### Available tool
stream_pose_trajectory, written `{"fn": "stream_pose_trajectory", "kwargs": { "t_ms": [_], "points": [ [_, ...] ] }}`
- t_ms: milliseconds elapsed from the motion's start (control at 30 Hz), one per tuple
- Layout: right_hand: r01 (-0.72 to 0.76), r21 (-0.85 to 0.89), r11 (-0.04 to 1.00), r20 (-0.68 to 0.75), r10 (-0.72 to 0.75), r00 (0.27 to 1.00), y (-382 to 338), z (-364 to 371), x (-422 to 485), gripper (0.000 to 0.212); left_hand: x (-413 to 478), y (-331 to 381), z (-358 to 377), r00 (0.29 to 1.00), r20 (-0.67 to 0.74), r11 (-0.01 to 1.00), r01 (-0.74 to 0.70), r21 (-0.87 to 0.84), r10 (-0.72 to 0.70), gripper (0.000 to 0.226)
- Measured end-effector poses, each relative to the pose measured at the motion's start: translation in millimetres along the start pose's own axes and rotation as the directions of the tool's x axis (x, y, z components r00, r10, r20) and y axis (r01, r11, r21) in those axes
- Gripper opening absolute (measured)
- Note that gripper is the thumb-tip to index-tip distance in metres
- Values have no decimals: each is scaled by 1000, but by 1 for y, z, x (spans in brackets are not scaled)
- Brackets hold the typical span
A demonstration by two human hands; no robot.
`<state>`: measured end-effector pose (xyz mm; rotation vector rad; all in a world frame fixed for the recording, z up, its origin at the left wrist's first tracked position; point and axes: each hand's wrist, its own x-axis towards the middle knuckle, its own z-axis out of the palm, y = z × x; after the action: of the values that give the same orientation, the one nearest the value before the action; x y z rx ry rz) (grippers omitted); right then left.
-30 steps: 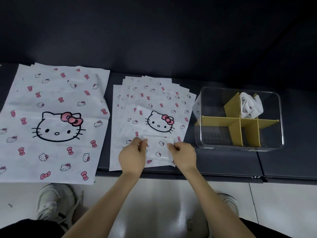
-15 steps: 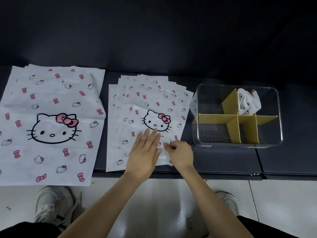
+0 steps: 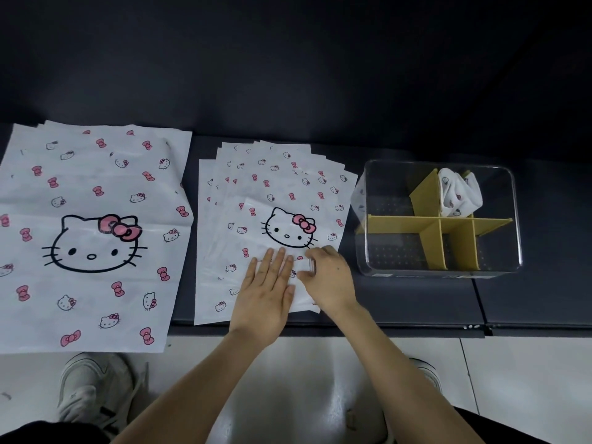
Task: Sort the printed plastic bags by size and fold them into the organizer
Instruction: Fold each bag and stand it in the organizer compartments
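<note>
A pile of large white bags printed with a cat face and pink bows [image 3: 93, 225] lies at the left. A fanned pile of smaller printed bags [image 3: 275, 206] lies in the middle. On its near part rests a folded bag [image 3: 299, 278]. My left hand [image 3: 267, 293] presses flat on it with straight fingers. My right hand [image 3: 326, 275] pinches the folded bag's right edge with curled fingers. The clear organizer [image 3: 509, 251] with yellow dividers stands at the right, and one folded bag [image 3: 459, 192] sits in its far right compartment.
The dark table's front edge [image 3: 400, 331] runs just beyond my wrists. The large bags hang over that edge at the left. Below are a pale floor and my white shoe [image 3: 96, 386]. A dark wall rises behind the table.
My left hand let go of the folded bag's left edge, opened, and laid itself flat over the bag. My right hand kept its pinch on the right edge.
</note>
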<state>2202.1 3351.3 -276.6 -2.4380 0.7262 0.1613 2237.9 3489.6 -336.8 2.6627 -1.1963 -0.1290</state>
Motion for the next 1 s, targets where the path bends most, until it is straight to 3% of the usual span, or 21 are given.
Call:
{"fn": "stream_pose_trajectory", "kwargs": {
  "t_ms": [167, 300, 400, 467, 500, 567, 633, 700, 833, 1000],
  "points": [
    [-54, -93, 994, 253, 76, 964, 0, -13, 19, 43, 0, 0, -2, 1000, 22, 1000, 8, -20, -7, 55],
    [-40, -142, 989, 200, 68, 977, -6, -12, 19, 34, 0, -2, -1, 1000, 15, 998, 2, -58, -1, 54],
    [-64, 39, 997, 137, 58, 989, -6, -9, 5, 20, 3, -4, -12, 998, -57, 976, 8, -218, -21, 57],
    [-109, 279, 954, 122, 77, 990, -3, -16, -6, 9, 8, -6, -29, 991, -101, 943, 46, -330, -84, 54],
    [-129, 401, 907, 128, 84, 988, -2, -22, -12, 16, 10, -5, -43, 988, -87, 909, 81, -410, -128, 53],
    [-147, 579, 802, 152, 70, 986, 0, -39, -26, 26, 14, -5, -75, 977, 96, 770, 208, -603, -188, 44],
    [-154, 670, 726, 160, 62, 985, 2, -59, -37, 25, 20, -1, -98, 948, 267, 597, 318, -736, -174, 17],
    [-164, 732, 662, 152, 76, 985, 7, -80, -45, 21, 24, 12, -115, 921, 348, 448, 389, -805, -175, 14],
    [-220, 849, 480, 160, 163, 974, 28, -115, -61, 20, 42, 57, -132, 949, 260, 404, 312, -860, -179, 14],
    [-221, 890, 400, 108, 286, 952, 68, -146, -79, 13, 79, 123, -131, 973, 212, 392, 230, -891, -90, 14]
  ]
}}
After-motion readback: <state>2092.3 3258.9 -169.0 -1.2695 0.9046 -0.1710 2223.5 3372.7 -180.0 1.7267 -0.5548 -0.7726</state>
